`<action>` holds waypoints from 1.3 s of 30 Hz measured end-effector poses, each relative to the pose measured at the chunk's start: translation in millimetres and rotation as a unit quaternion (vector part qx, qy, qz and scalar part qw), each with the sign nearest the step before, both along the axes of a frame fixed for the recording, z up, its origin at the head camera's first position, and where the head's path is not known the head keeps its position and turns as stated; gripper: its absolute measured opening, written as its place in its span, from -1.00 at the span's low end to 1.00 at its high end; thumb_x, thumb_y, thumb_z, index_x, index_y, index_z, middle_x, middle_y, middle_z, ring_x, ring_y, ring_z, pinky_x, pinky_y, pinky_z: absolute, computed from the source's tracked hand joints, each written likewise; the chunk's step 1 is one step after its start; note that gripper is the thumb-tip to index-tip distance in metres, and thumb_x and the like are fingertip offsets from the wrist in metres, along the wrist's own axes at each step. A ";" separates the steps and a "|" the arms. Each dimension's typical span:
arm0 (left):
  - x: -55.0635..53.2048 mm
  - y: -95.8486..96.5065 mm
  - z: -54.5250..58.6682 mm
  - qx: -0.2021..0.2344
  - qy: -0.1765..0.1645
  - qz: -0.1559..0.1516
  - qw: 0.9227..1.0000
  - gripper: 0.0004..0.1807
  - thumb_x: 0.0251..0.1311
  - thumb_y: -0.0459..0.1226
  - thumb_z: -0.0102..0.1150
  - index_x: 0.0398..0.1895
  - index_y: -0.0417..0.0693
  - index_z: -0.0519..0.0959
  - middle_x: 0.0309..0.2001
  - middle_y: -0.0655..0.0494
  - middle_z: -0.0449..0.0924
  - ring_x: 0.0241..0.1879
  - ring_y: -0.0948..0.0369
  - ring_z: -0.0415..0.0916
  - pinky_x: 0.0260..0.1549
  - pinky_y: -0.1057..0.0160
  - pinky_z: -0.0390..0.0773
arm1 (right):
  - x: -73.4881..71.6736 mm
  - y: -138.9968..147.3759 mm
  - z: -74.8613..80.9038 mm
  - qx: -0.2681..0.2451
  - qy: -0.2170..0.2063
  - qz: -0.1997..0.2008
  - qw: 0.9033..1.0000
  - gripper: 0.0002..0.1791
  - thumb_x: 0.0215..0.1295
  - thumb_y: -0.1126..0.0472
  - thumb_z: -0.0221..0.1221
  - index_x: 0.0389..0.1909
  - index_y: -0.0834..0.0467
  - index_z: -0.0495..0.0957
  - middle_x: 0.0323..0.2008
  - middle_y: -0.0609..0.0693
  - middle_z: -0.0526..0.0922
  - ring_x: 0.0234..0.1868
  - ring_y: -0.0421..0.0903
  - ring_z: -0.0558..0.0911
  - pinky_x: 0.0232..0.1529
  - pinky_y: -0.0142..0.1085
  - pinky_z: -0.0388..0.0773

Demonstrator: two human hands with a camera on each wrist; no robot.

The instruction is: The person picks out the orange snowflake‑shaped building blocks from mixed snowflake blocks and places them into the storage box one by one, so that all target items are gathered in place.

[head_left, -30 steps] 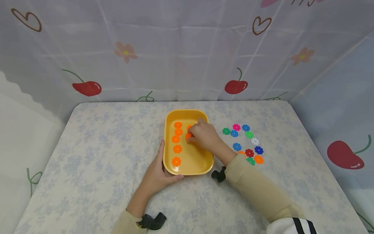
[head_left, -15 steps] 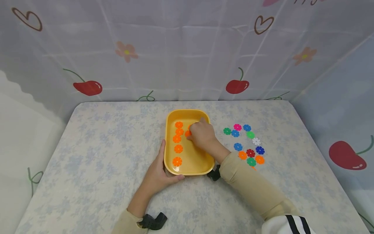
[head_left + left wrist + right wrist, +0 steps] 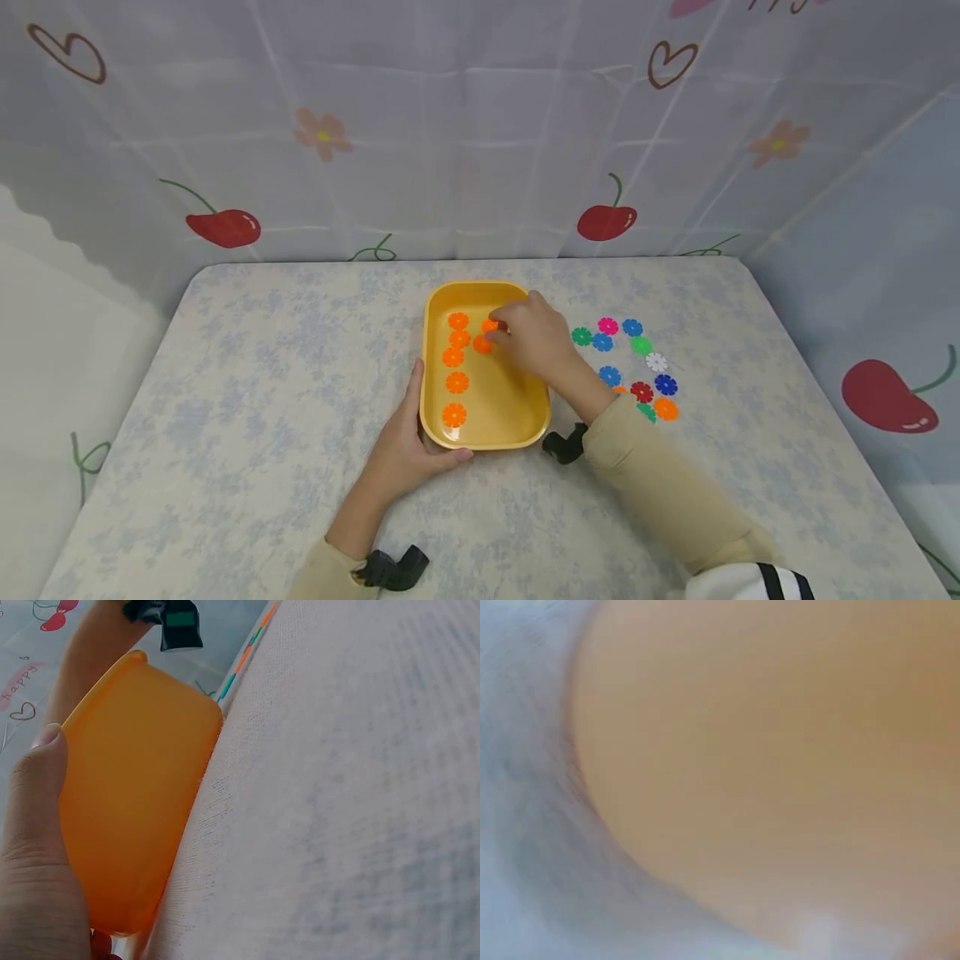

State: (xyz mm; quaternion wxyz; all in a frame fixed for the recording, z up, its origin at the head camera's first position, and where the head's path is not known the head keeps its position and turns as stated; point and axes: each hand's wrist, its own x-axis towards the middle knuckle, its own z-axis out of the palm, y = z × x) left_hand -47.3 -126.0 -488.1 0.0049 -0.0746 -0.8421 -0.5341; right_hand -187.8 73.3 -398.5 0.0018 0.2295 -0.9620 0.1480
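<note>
A yellow tray (image 3: 487, 400) lies on the table, tilted in the left wrist view. My left hand (image 3: 405, 450) grips its near left corner, thumb along the near wall and fingers along the left side. Inside, a column of several orange notched plastic discs (image 3: 457, 382) runs down the left. Two more, an upper orange disc (image 3: 489, 326) and a lower orange disc (image 3: 482, 343), sit to the right of it. My right hand (image 3: 536, 337) is over the tray's right side, its thumb and index fingertips parted around the upper disc. The right wrist view is blurred.
Right of the tray, loose notched discs lie scattered, among them a pink disc (image 3: 607, 326), a white disc (image 3: 656, 362), a red disc (image 3: 641, 392) and an orange disc (image 3: 666, 408). My right sleeve (image 3: 667, 483) covers part of that group. A printed curtain (image 3: 465, 167) hangs behind the table.
My right hand pressed down at the two right-hand orange discs, then rose slightly up and right with thumb and index finger parting, so both discs show more. The left hand stays on the tray.
</note>
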 end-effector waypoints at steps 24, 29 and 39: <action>-0.3 -0.1 -2.2 0.005 0.015 -0.001 1.000 0.49 -0.20 0.09 0.61 0.59 0.41 -0.41 0.61 0.21 -0.16 0.53 0.16 0.06 0.43 -0.09 0.17 | 53.5 179.5 -14.5 0.001 -0.132 -0.102 0.986 -0.53 0.34 0.03 0.26 0.19 0.17 0.58 -0.04 0.11 0.66 -0.23 0.00 0.57 -0.20 -0.07 0.60; -0.6 -0.3 -2.7 0.002 0.018 0.001 1.000 0.48 -0.20 0.09 0.60 0.59 0.40 -0.41 0.61 0.21 -0.16 0.53 0.17 0.06 0.43 -0.09 0.17 | 58.6 186.7 -28.6 0.000 -0.143 -0.096 0.985 -0.48 0.21 -0.05 0.37 0.12 0.15 0.62 -0.08 0.07 0.64 -0.11 0.02 0.56 -0.07 0.00 0.57; -1.1 0.0 -3.0 0.003 0.021 -0.002 1.000 0.49 -0.19 0.09 0.61 0.59 0.39 -0.41 0.61 0.22 -0.16 0.54 0.17 0.05 0.43 -0.10 0.16 | 62.6 188.6 -37.6 -0.029 -0.132 -0.097 0.986 -0.58 0.21 0.05 0.39 0.05 0.14 0.65 -0.09 0.05 0.62 -0.15 -0.01 0.57 -0.11 -0.05 0.58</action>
